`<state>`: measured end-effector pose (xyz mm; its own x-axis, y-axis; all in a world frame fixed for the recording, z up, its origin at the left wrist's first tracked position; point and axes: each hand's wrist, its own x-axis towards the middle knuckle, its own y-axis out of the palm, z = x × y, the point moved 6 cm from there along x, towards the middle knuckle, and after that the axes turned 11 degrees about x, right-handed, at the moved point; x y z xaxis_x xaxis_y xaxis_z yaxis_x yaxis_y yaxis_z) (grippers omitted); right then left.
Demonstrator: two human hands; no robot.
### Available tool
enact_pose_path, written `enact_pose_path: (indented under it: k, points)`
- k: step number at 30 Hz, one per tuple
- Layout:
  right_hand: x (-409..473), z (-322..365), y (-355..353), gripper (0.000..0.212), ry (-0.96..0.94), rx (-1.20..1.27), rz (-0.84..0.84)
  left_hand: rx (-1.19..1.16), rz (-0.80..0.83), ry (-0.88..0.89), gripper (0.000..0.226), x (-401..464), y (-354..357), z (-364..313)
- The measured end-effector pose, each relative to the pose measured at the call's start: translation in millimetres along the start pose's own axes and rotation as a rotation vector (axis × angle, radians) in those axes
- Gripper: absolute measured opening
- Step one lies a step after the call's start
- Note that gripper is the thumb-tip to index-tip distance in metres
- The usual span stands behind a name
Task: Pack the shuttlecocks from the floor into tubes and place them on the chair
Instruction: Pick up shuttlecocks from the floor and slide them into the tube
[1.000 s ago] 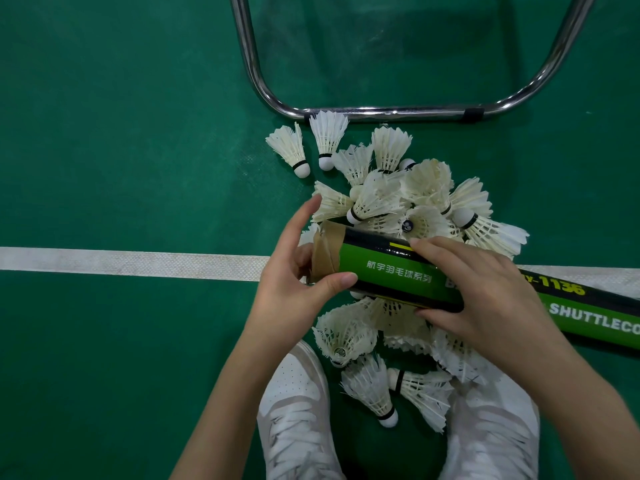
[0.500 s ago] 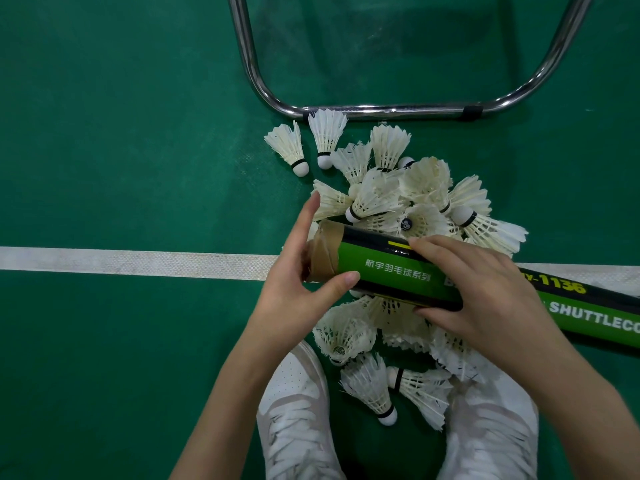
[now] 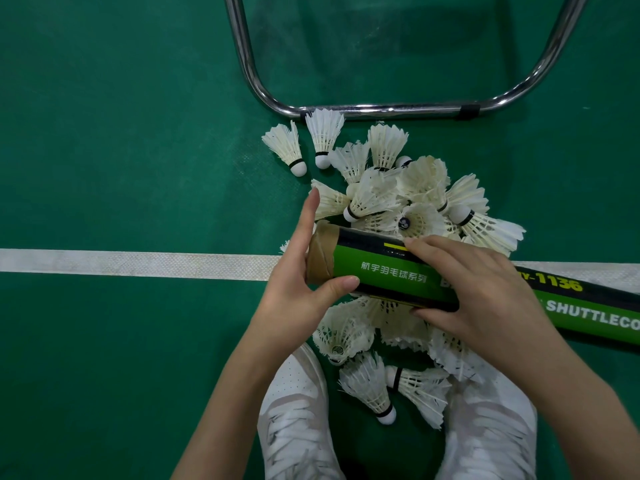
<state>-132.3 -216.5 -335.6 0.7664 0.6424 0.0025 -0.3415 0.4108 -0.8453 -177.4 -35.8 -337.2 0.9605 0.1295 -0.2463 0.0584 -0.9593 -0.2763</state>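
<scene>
A long green and black shuttlecock tube point(image 3: 391, 275) lies nearly level above a pile of white feather shuttlecocks point(image 3: 394, 199) on the green floor. My right hand point(image 3: 478, 292) grips the tube around its middle. My left hand point(image 3: 298, 285) covers the tube's brown taped left end, thumb under the tube, forefinger pointing up along the end. The tube's mouth is hidden by my left hand. More shuttlecocks point(image 3: 370, 386) lie below the tube between my shoes.
The chrome tubular base of the chair point(image 3: 381, 109) rests on the floor just beyond the pile. A white court line point(image 3: 138, 265) crosses the floor left to right. My white shoes point(image 3: 294, 420) stand at the bottom edge.
My left forefinger has straightened and lifted along the tube's end. The tube and my right hand have barely moved.
</scene>
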Motion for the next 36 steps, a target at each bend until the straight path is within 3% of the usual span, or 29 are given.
enact_pose_path:
  k: [9, 18, 25, 36]
  points:
    - [1.6, -1.0, 0.5, 0.091, -0.003, -0.001, 0.007, 0.018, 0.021, 0.016, 0.091, 1.0, 0.2, 2.7]
    - [-1.3, -11.8, -3.0, 0.091, 0.08, 0.018, 0.013, 0.151, -0.137, -0.061, 0.088, -1.5, -33.0, 22.8]
    - [-1.8, -16.0, -4.6, 0.089, 0.121, 0.041, 0.029, 0.259, -0.25, -0.115, 0.072, -2.1, -43.6, 53.7]
    - [-1.1, -14.2, -4.5, 0.09, 0.129, 0.041, 0.034, 0.354, -0.211, -0.184, 0.071, 14.2, -36.7, 77.3]
